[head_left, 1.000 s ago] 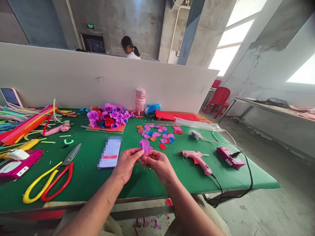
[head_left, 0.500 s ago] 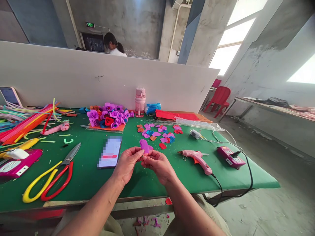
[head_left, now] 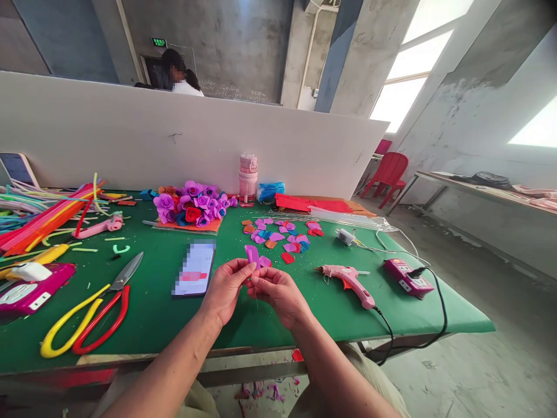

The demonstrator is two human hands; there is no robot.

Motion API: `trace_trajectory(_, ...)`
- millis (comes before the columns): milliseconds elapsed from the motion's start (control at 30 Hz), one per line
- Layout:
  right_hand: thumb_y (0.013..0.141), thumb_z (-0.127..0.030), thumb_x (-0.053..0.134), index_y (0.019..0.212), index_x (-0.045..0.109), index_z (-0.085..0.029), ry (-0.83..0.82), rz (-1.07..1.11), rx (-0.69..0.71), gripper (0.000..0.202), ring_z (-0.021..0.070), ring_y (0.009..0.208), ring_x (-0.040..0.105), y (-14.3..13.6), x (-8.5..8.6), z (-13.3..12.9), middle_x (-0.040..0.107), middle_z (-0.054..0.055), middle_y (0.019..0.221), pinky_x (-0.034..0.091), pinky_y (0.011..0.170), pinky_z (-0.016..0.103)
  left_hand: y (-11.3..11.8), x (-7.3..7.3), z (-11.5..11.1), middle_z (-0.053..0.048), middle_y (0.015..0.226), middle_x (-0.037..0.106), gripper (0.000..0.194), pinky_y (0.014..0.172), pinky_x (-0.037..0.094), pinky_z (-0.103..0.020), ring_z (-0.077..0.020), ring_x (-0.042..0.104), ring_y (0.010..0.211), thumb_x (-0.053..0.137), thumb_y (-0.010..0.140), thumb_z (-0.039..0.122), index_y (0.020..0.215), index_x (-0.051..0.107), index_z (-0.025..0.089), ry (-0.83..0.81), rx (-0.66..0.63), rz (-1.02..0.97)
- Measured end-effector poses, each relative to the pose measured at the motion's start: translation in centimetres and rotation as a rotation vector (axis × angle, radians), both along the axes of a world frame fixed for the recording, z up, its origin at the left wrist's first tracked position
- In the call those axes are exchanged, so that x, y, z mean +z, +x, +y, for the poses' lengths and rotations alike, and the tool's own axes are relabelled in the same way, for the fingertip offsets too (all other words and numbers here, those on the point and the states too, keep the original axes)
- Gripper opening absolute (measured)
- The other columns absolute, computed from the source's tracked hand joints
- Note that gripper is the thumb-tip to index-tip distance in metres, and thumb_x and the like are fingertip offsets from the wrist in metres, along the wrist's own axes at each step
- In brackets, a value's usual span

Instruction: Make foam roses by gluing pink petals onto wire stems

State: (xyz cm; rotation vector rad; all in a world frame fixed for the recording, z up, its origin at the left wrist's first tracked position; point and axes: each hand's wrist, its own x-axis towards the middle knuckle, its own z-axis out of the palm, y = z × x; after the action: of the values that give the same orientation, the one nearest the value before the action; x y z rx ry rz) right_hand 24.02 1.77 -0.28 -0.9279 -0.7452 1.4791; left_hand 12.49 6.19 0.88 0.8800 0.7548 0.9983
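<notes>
Near the front middle of the green table [head_left: 348,313], my left hand [head_left: 227,290] and my right hand [head_left: 277,292] meet with fingertips pinched together. Between them stands a purple paper flower [head_left: 252,255] with its petals up; both hands are closed on its base. A thin strand hangs below the fingers. Loose paper petals [head_left: 275,237] in purple, red, blue and orange lie just beyond. A bunch of finished paper roses [head_left: 191,203] rests on orange paper farther back. A phone [head_left: 195,270] lies flat left of my hands.
A pink glue gun [head_left: 348,280] and a purple power strip [head_left: 408,278] with cords lie at right. Large scissors [head_left: 93,313] lie at left, near coloured strips [head_left: 52,220]. A pink bottle [head_left: 248,181] stands before a white partition [head_left: 130,133]; a person [head_left: 187,87] is beyond it.
The purple petals between my fingers have turned and shifted slightly left, looking narrower now. My hands stay in nearly the same place. The person behind the partition has moved left.
</notes>
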Motion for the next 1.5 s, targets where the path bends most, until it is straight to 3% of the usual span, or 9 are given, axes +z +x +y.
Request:
trace_trajectory(267, 0.061, -0.035, 0.078, 0.075, 0.064, -0.013, -0.013, 0.009, 0.015, 0.030, 0.0095, 0.057, 0.060, 0.4, -0.1, 0.1, 0.067, 0.003, 0.068, 0.047, 0.064, 0.025, -1.0, 0.3, 0.8, 0.003, 0.061, 0.057, 0.026, 0.058, 0.036, -0.022, -0.0068, 0.045, 0.056, 0.078, 0.058, 0.033, 0.070, 0.067, 0.013, 0.015, -0.052, 0.065)
trace_trajectory(467, 0.059, -0.034, 0.080, 0.071, 0.063, -0.012, -0.015, 0.040, 0.036, 0.030, 0.0093, 0.057, 0.059, 0.3, 0.2, 0.0, 0.067, 0.003, 0.068, 0.046, 0.063, 0.024, -1.4, 0.5, 0.8, -0.001, 0.065, 0.063, 0.022, 0.060, 0.037, -0.024, -0.0088, 0.048, 0.059, 0.077, 0.061, 0.032, 0.072, 0.070, 0.013, 0.070, -0.164, 0.127)
trace_trajectory(1067, 0.061, -0.031, 0.079, 0.073, 0.063, -0.012, -0.018, 0.062, 0.082, 0.028, 0.0088, 0.057, 0.059, 0.3, 0.2, -0.1, 0.066, 0.003, 0.068, 0.047, 0.063, 0.024, -1.1, 0.7, 0.6, 0.000, 0.062, 0.062, 0.019, 0.060, 0.040, -0.021, -0.0085, 0.052, 0.061, 0.080, 0.056, 0.024, 0.065, 0.068, 0.013, 0.000, -0.123, 0.027)
trace_trajectory(1500, 0.062, -0.032, 0.079, 0.073, 0.063, -0.012, 0.006, 0.067, 0.108, 0.027, 0.0087, 0.058, 0.058, 0.4, 0.2, -0.1, 0.065, 0.002, 0.067, 0.046, 0.063, 0.024, -1.3, 0.6, 0.4, 0.003, 0.061, 0.056, 0.019, 0.057, 0.038, -0.022, -0.0082, 0.048, 0.057, 0.076, 0.063, 0.024, 0.065, 0.060, 0.014, 0.091, -0.159, 0.028)
